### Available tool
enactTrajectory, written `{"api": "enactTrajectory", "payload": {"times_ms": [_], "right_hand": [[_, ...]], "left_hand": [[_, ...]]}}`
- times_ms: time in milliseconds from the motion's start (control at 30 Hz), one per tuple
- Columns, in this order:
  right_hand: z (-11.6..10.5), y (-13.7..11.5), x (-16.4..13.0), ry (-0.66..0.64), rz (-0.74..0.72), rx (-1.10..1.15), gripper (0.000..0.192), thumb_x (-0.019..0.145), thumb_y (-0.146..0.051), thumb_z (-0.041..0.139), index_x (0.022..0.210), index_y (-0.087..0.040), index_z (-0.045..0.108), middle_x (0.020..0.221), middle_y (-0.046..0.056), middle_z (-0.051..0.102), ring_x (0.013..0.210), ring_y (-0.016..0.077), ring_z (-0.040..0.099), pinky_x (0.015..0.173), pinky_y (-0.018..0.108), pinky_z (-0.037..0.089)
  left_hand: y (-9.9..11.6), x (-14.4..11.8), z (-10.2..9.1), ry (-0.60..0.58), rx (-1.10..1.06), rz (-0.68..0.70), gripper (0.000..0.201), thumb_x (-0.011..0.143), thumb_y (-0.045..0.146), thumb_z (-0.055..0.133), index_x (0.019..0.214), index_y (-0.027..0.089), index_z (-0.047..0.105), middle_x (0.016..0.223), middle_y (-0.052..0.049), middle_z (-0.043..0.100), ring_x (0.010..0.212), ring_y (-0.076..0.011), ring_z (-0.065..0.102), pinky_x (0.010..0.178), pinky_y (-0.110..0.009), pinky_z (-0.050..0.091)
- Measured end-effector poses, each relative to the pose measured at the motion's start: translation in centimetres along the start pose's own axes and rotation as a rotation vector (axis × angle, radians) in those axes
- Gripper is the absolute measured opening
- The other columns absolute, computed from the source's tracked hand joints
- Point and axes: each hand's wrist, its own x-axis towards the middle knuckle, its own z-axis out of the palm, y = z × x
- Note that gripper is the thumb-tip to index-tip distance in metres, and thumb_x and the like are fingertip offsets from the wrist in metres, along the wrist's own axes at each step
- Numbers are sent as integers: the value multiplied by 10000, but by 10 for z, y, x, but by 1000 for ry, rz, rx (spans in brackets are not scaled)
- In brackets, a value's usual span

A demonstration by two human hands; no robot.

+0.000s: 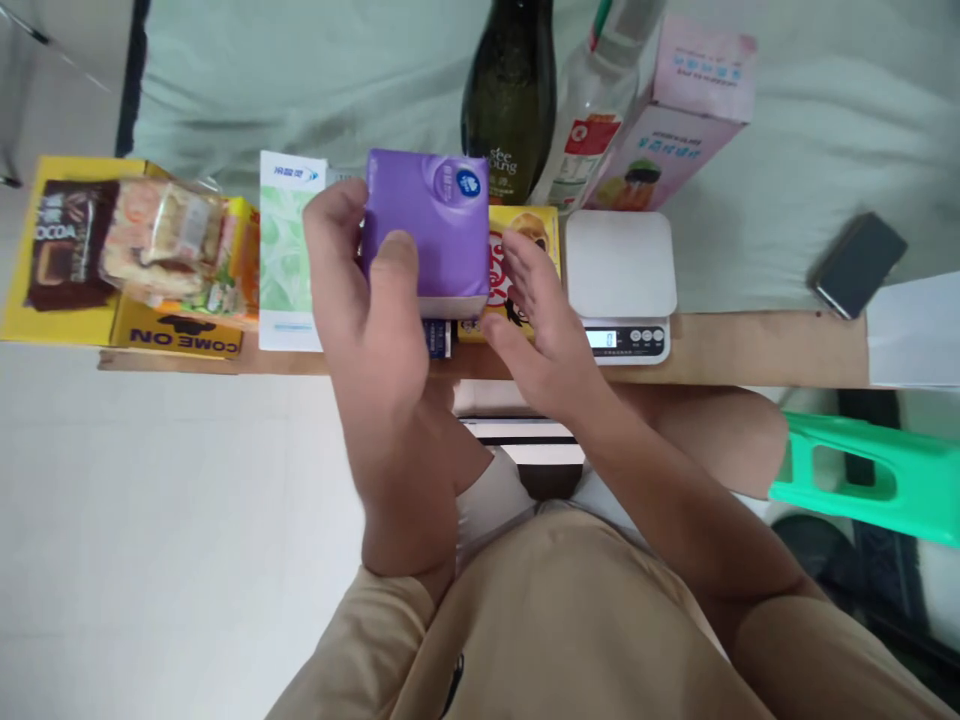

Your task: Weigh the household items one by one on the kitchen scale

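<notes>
1. Purple pack (431, 225) sits gripped in left hand (367, 290), raised just left of scale (621, 268).
2. Right hand (536, 310) is spread loose, holding nothing, over yellow box (517, 262) beside scale.

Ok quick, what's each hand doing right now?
Left hand: closed on the purple pack, lifted above the board.
Right hand: open, holding nothing, fingers over the yellow box.

Soft, even daylight fills the scene; shadows are faint, the clearest lying under the plank (750, 350) edge. The white floor (150, 520) is nearly washed out. The hands look slightly motion-soft. Wide-angle distortion bends the bottles (510, 90) and box (675, 110) outward near the top.
</notes>
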Motion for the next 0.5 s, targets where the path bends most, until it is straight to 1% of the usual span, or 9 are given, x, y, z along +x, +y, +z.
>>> {"api": "enactTrajectory", "payload": {"times_ms": [67, 167, 200, 267, 367, 433, 500], "right_hand": [[5, 0, 2, -26, 2, -2, 664, 977, -438, 567, 1574, -384, 282, 1621, 43, 489, 1541, 267, 457, 1253, 574, 476], [8, -2, 3, -56, -7, 8, 652, 988, -460, 533, 1574, -366, 263, 1641, 47, 460, 1518, 257, 484, 1227, 549, 502], [8, -3, 3, -52, -6, 22, 640, 992, -477, 515, 1569, -357, 263, 1647, 52, 449, 1510, 252, 493, 1222, 535, 506], [5, -7, 2, -35, 2, 67, 623, 996, -514, 491, 1551, -334, 276, 1651, 72, 436, 1489, 248, 510, 1217, 511, 508], [-8, -12, -2, 12, -2, 106, 630, 985, -588, 485, 1522, -303, 320, 1627, 116, 448, 1464, 273, 520, 1226, 528, 486], [-23, -14, -9, 59, -12, 89, 647, 974, -637, 479, 1513, -305, 346, 1615, 118, 457, 1470, 298, 510, 1234, 566, 464], [-42, -10, -22, 105, 0, 58, 642, 974, -643, 469, 1526, -339, 352, 1613, 91, 469, 1476, 310, 508, 1231, 591, 460]], "left_hand": [[-2, 0, 1, -55, -25, -8, 166, 988, 174, 501, 1136, 191, 573, 1095, -21, 614, 1026, -125, 597, 971, -267, 496], [-3, 1, 0, -85, -42, 1, 145, 997, 242, 523, 1134, 205, 555, 1092, -33, 639, 974, -150, 622, 881, -306, 533], [-3, 1, -1, -99, -54, -10, 150, 989, 258, 556, 1134, 221, 551, 1103, -33, 646, 976, -159, 630, 877, -323, 545], [0, -2, 0, -118, -74, -31, 177, 977, 273, 612, 1140, 267, 543, 1169, -15, 644, 1036, -171, 644, 948, -378, 561], [5, -14, 5, -202, -64, -69, 218, 1003, 279, 599, 1197, 339, 521, 1259, 26, 620, 1197, -187, 631, 1069, -460, 543], [7, -26, 13, -308, -95, -83, 310, 1009, 307, 583, 1291, 376, 474, 1364, 16, 576, 1247, -204, 622, 1064, -471, 568], [7, -40, 25, -400, -100, -61, 427, 995, 360, 596, 1381, 406, 419, 1506, -8, 478, 1294, -236, 604, 1074, -488, 583]]}}
